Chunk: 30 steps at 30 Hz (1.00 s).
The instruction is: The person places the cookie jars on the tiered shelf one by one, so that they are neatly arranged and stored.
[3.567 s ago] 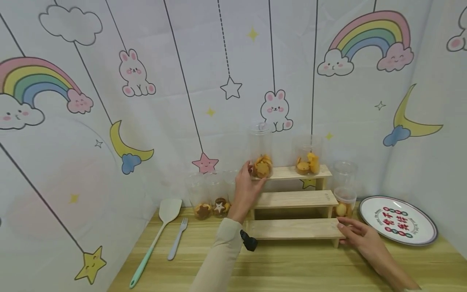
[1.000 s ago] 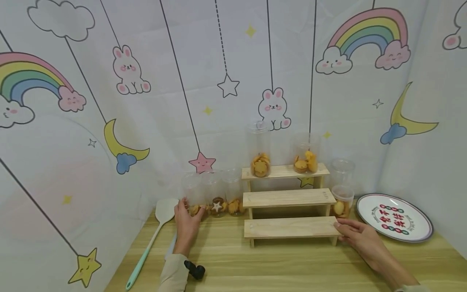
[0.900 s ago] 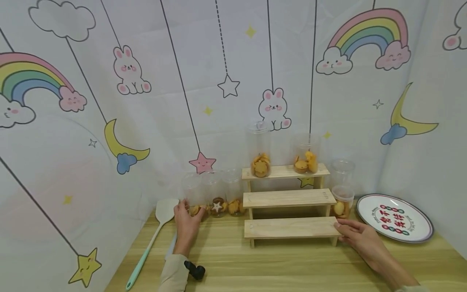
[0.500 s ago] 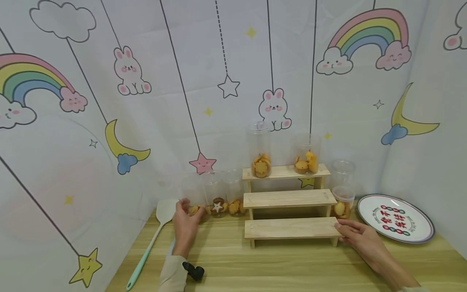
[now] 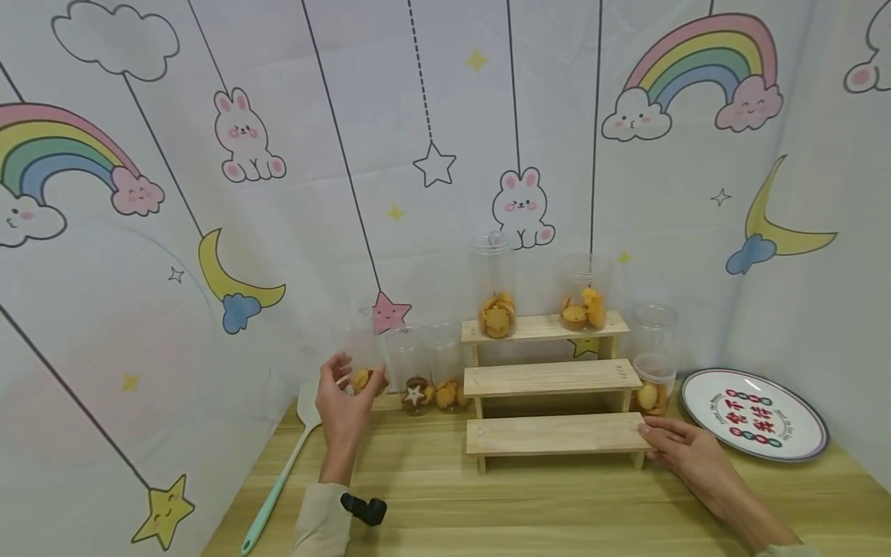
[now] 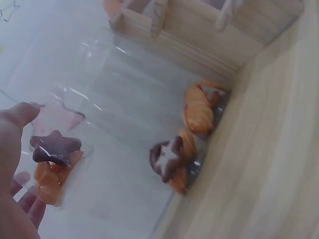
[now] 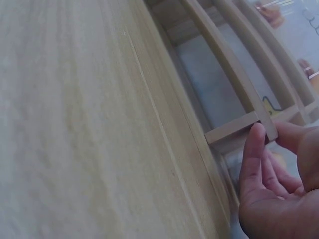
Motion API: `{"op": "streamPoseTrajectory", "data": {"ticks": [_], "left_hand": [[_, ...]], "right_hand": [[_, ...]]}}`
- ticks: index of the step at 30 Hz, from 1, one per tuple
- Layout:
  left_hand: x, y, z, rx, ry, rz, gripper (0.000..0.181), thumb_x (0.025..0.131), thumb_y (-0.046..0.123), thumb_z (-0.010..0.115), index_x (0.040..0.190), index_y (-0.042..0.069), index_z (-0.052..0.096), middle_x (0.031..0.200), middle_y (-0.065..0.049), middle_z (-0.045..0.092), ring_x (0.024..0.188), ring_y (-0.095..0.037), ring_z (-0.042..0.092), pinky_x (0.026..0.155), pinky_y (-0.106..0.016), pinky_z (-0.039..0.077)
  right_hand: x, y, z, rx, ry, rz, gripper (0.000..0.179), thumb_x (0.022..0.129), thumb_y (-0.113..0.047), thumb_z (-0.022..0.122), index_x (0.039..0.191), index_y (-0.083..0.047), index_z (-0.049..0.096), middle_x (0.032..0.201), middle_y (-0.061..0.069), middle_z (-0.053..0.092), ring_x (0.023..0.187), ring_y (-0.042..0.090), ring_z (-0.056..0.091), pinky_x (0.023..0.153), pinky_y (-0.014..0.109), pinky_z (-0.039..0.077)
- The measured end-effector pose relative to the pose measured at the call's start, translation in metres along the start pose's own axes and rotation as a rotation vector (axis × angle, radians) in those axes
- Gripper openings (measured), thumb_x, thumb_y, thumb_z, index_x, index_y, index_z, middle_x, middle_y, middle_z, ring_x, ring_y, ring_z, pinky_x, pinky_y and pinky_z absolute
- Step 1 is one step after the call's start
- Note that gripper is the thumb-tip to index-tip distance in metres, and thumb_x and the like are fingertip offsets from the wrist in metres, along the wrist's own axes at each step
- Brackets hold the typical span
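Observation:
My left hand [image 5: 344, 402] grips a clear cookie jar [image 5: 358, 340], thumb on one side and fingers on the other, lifted above the table. Inside it lie a dark star cookie [image 6: 56, 147] and orange-tan cookies [image 6: 50, 184]. Two more clear jars stand just right of it, one with a white-star chocolate cookie [image 5: 415, 393], the other with golden cookies [image 5: 448, 394]. At the right end of the three-step wooden rack [image 5: 557, 435], my right hand [image 5: 689, 456] pinches the lowest board's end between thumb and fingers, as the right wrist view also shows.
On the top step stand a tall cookie jar [image 5: 496, 294] and a shorter jar [image 5: 585, 302]. Stacked jars [image 5: 654, 371] are behind the rack's right end, beside a white printed plate [image 5: 755, 415]. A spatula [image 5: 281, 472] with a green handle lies at left.
My left hand left the tall jar on the top step, moved left to the leftmost jar on the table, took hold and lifted it. My right hand stays at the rack's end.

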<state>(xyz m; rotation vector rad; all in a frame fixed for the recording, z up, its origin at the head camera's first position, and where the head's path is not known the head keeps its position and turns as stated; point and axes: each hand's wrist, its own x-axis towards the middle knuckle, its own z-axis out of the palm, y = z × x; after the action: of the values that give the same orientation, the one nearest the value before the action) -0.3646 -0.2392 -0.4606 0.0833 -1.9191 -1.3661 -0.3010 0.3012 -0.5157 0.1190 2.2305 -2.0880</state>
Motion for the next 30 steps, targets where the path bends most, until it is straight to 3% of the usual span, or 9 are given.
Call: {"op": "streamPoseTrajectory", "data": {"ticks": [5,9,19,25,30], "left_hand": [[0.001,0.023,-0.002,-0.039,-0.016,0.051,0.075,0.086,0.037,0.094,0.147,0.013,0.057,0.139,-0.009,0.066,0.128,-0.029,0.061,0.112,-0.051,0.052],[-0.001,0.043,-0.002,-0.090,-0.045,0.074,0.072,0.086,0.037,0.094,0.145,0.015,0.059,0.139,-0.009,0.065,0.129,-0.033,0.062,0.113,-0.051,0.051],[-0.019,0.086,0.000,-0.174,-0.179,0.092,0.062,0.089,0.028,0.093,0.141,0.020,0.061,0.140,-0.005,0.065,0.127,-0.023,0.064,0.110,-0.042,0.054],[-0.033,0.102,0.013,-0.179,-0.240,0.117,0.058,0.089,0.027,0.092,0.139,0.020,0.064,0.134,0.000,0.068,0.128,-0.036,0.067,0.110,-0.045,0.057],[-0.052,0.107,0.039,-0.232,-0.321,0.110,0.060,0.088,0.025,0.093,0.141,0.020,0.064,0.134,-0.004,0.071,0.128,-0.038,0.069,0.108,-0.051,0.059]], "right_hand": [[-0.001,-0.002,0.001,-0.005,-0.001,-0.001,0.066,0.106,-0.031,0.073,0.155,0.007,0.049,0.112,-0.018,0.075,0.098,0.001,0.071,0.089,0.022,0.063],[-0.001,-0.002,0.002,-0.013,-0.006,-0.004,0.067,0.107,-0.031,0.072,0.156,0.007,0.047,0.112,-0.018,0.075,0.098,0.000,0.071,0.089,0.022,0.063],[0.001,-0.003,0.005,-0.054,-0.020,0.008,0.075,0.107,-0.035,0.071,0.159,0.010,0.041,0.119,-0.014,0.073,0.101,-0.001,0.070,0.091,0.023,0.063],[0.001,-0.003,0.003,-0.087,-0.023,0.027,0.079,0.108,-0.039,0.070,0.160,0.012,0.039,0.128,-0.012,0.069,0.102,-0.001,0.070,0.093,0.020,0.061],[0.000,-0.002,-0.002,-0.086,-0.032,0.040,0.080,0.108,-0.040,0.069,0.162,0.011,0.037,0.126,-0.016,0.068,0.103,-0.001,0.071,0.094,0.019,0.061]]}}
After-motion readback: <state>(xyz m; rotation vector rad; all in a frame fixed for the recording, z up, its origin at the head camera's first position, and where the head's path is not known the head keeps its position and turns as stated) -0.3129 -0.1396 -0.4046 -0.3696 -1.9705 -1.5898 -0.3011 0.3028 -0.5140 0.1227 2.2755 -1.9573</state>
